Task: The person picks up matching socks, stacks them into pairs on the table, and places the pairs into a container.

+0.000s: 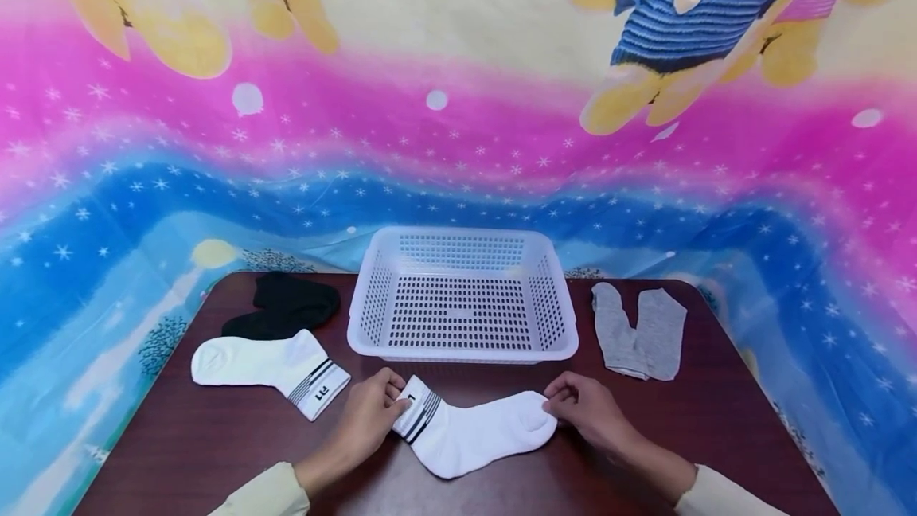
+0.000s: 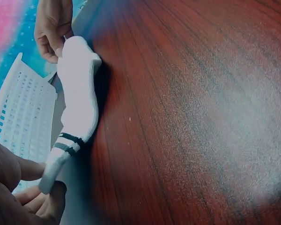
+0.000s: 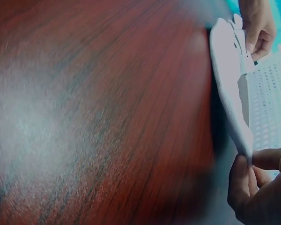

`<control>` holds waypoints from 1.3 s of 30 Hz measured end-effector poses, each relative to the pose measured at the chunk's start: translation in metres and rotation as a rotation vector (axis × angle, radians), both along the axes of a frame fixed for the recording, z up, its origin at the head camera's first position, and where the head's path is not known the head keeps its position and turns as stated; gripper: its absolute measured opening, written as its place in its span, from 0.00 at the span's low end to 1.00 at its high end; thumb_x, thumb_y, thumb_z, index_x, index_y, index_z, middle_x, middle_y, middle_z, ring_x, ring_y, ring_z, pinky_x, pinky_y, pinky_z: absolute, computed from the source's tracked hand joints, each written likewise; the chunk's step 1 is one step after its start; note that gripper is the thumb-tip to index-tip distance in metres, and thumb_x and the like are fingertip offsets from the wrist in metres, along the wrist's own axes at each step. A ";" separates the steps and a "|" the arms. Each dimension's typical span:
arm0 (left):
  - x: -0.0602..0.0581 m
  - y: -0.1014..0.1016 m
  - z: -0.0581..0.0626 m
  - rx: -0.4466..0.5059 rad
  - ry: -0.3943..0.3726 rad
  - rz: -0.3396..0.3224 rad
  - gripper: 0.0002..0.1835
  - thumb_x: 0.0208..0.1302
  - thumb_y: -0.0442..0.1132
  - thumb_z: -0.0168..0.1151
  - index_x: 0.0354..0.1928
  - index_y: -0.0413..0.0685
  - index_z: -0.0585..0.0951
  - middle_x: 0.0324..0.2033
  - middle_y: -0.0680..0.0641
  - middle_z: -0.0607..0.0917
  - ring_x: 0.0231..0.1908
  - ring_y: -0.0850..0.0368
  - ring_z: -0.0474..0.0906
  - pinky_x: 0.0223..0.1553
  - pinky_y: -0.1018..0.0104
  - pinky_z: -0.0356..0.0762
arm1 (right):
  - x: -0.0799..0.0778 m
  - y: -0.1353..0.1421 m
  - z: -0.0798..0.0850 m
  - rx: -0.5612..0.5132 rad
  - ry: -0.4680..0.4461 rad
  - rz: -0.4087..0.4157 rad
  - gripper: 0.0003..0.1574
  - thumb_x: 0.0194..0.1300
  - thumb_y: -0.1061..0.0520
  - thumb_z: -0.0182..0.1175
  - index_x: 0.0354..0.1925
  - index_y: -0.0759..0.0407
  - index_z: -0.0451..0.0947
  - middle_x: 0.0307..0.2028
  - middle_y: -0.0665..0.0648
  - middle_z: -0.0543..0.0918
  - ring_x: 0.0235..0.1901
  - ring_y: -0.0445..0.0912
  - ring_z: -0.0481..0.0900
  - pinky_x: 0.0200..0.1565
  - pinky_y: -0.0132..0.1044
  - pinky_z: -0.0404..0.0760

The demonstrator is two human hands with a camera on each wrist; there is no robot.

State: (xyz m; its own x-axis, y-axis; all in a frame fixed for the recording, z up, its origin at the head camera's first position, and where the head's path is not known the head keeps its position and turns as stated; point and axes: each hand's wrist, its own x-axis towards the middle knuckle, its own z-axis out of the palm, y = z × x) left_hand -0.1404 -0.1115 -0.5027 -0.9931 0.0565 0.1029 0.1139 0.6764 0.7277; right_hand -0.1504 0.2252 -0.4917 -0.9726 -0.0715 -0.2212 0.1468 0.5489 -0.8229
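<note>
A white sock [image 1: 487, 432] with dark stripes at its cuff stretches between my two hands, in front of the basket. My left hand [image 1: 368, 412] pinches the striped cuff between thumb and fingers. At the other end my right hand [image 1: 587, 412] pinches the toe. In the left wrist view the sock [image 2: 77, 89] runs from the near thumb and fingers up to the far hand. The right wrist view shows the toe end of the sock [image 3: 229, 84] between my thumb and fingers. Left of my left hand lies a matching white sock [image 1: 251, 365], flat on the table.
A white perforated plastic basket [image 1: 458, 355] stands at the table's back middle. Black socks [image 1: 294, 309] lie at the back left, just behind the flat white sock. Two grey socks [image 1: 659, 333] lie at the right. A printed cloth [image 1: 458, 134] hangs behind the dark wooden table [image 1: 186, 452].
</note>
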 end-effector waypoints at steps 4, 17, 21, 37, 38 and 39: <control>0.000 0.000 -0.001 -0.018 0.025 -0.011 0.13 0.46 0.29 0.72 0.34 0.41 0.79 0.25 0.50 0.80 0.26 0.63 0.74 0.28 0.73 0.73 | -0.001 -0.002 0.001 0.081 0.029 -0.016 0.12 0.52 0.60 0.70 0.36 0.60 0.79 0.29 0.52 0.81 0.29 0.42 0.76 0.31 0.30 0.75; -0.003 0.000 -0.007 -0.121 0.068 -0.031 0.13 0.43 0.27 0.73 0.31 0.43 0.80 0.25 0.50 0.78 0.27 0.63 0.73 0.28 0.71 0.72 | -0.005 -0.002 -0.005 0.167 0.022 0.054 0.08 0.53 0.60 0.69 0.35 0.57 0.82 0.28 0.51 0.82 0.29 0.41 0.76 0.32 0.31 0.75; -0.002 0.000 -0.008 -0.142 0.068 -0.030 0.12 0.44 0.27 0.73 0.31 0.43 0.80 0.25 0.51 0.77 0.28 0.62 0.72 0.29 0.70 0.71 | -0.007 -0.001 -0.006 0.177 0.035 0.076 0.08 0.53 0.60 0.69 0.34 0.56 0.82 0.28 0.51 0.82 0.29 0.41 0.76 0.32 0.31 0.74; -0.003 -0.002 -0.011 -0.135 0.024 -0.025 0.11 0.46 0.30 0.72 0.33 0.42 0.80 0.27 0.50 0.76 0.30 0.61 0.72 0.30 0.69 0.72 | -0.009 -0.002 -0.006 0.192 0.003 0.045 0.08 0.52 0.60 0.70 0.33 0.56 0.82 0.27 0.51 0.81 0.27 0.41 0.75 0.31 0.32 0.74; -0.003 -0.003 -0.011 -0.136 0.025 -0.025 0.11 0.46 0.30 0.72 0.33 0.43 0.80 0.27 0.50 0.76 0.29 0.62 0.72 0.30 0.69 0.72 | -0.008 -0.002 -0.006 0.192 0.000 0.046 0.08 0.53 0.60 0.70 0.33 0.56 0.81 0.27 0.51 0.81 0.27 0.41 0.75 0.31 0.32 0.74; -0.003 -0.003 -0.012 -0.137 0.027 -0.025 0.11 0.47 0.31 0.72 0.33 0.43 0.80 0.27 0.51 0.76 0.29 0.62 0.72 0.30 0.70 0.72 | -0.008 -0.002 -0.006 0.190 -0.002 0.046 0.08 0.53 0.60 0.70 0.34 0.57 0.81 0.27 0.51 0.81 0.27 0.41 0.75 0.31 0.32 0.75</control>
